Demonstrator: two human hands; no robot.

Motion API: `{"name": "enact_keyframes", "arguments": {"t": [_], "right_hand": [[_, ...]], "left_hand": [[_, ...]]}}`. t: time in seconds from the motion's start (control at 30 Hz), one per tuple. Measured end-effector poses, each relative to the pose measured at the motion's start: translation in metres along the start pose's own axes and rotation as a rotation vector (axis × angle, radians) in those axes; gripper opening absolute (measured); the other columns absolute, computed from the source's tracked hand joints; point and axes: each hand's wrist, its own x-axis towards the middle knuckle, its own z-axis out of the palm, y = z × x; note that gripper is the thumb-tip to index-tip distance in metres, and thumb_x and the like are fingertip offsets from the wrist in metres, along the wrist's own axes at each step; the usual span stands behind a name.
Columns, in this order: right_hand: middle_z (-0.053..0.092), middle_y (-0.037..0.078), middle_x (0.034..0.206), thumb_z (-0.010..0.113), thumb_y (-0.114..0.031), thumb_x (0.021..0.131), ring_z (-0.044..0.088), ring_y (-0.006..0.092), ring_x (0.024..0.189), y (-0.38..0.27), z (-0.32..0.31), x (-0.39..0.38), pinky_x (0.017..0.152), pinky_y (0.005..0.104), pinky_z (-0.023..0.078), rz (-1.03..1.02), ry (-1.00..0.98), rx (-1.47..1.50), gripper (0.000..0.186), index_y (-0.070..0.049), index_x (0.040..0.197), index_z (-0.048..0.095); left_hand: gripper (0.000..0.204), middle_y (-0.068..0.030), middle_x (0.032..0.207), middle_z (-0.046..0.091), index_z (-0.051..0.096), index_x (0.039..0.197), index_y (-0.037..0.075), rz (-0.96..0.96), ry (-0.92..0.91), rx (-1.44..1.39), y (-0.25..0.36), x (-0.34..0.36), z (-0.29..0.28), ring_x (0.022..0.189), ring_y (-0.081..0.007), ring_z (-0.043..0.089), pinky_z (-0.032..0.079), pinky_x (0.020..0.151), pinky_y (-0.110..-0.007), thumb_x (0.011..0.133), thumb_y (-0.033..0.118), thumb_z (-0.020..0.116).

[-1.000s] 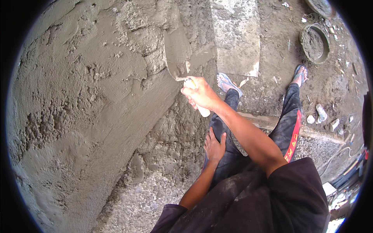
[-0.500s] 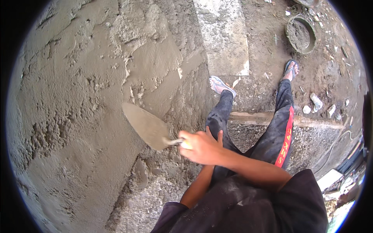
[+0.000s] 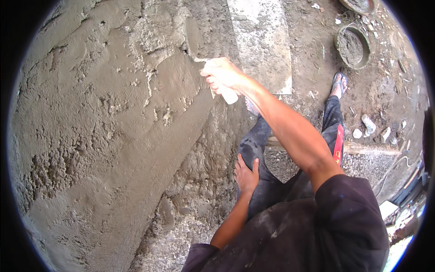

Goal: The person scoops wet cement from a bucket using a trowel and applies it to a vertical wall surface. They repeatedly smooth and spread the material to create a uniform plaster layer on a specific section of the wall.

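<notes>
My right hand [image 3: 222, 75] is closed round the pale handle of a trowel [image 3: 195, 38], out ahead of me to the left. The trowel's blade is seen nearly edge-on against the wet grey mortar [image 3: 149, 122]; whether it presses on the mortar I cannot tell. My left hand [image 3: 247, 176] lies on my left leg just by the knee, thumb and fingers apart, holding nothing. The mortar is smooth in a broad band and rough and pitted at the far left.
A mortar-smeared board [image 3: 265, 50] lies ahead of my left foot. A bucket of mortar [image 3: 352, 46] stands beyond my right foot, with a second bucket [image 3: 360, 5] behind it. Rubble and a white cup-like piece [image 3: 368, 123] litter the ground at right. A ledge [image 3: 362, 148] crosses between my legs.
My right hand has carried the trowel forward, away from me, and the blade has turned from flat-on to nearly edge-on. My left hand stays on my leg.
</notes>
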Motion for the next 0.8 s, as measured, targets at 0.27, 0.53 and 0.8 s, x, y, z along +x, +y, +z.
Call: {"name": "enact_keyframes", "arguments": {"t": [0.27, 0.53, 0.8], "right_hand": [[0.055, -0.001, 0.069, 0.067, -0.014, 0.099, 0.055, 0.0084, 0.05, -0.034, 0.059, -0.061, 0.038, 0.0272, 0.048, -0.136, 0.009, -0.207, 0.016, -0.006, 0.091, 0.056], [0.067, 0.018, 0.072, 0.063, -0.015, 0.093, 0.07, 0.0366, 0.061, 0.053, 0.083, -0.126, 0.054, 0.0473, 0.057, -0.53, -0.013, -0.687, 0.016, -0.001, 0.097, 0.057], [0.068, 0.022, 0.075, 0.064, -0.017, 0.092, 0.071, 0.0425, 0.068, 0.096, -0.023, -0.074, 0.059, 0.0511, 0.057, -0.611, 0.338, -0.836, 0.02, -0.002, 0.102, 0.055]], "left_hand": [[0.09, -0.0285, 0.152, 0.044, 0.025, 0.163, 0.006, 0.018, -0.028, -0.016, 0.015, 0.0, 0.003, 0.137, -0.0481, 0.047, 0.036, 0.112, -0.064, 0.1, 0.066, 0.051], [0.09, -0.0281, 0.154, 0.041, 0.025, 0.162, 0.006, 0.042, -0.1, 0.063, -0.006, 0.005, 0.003, 0.141, -0.048, 0.042, 0.034, 0.113, -0.066, 0.098, 0.061, 0.057], [0.09, -0.0279, 0.153, 0.043, 0.025, 0.162, 0.003, -0.033, -0.039, -0.003, 0.023, 0.014, -0.005, 0.14, -0.0463, 0.043, 0.034, 0.113, -0.06, 0.1, 0.06, 0.057]]}}
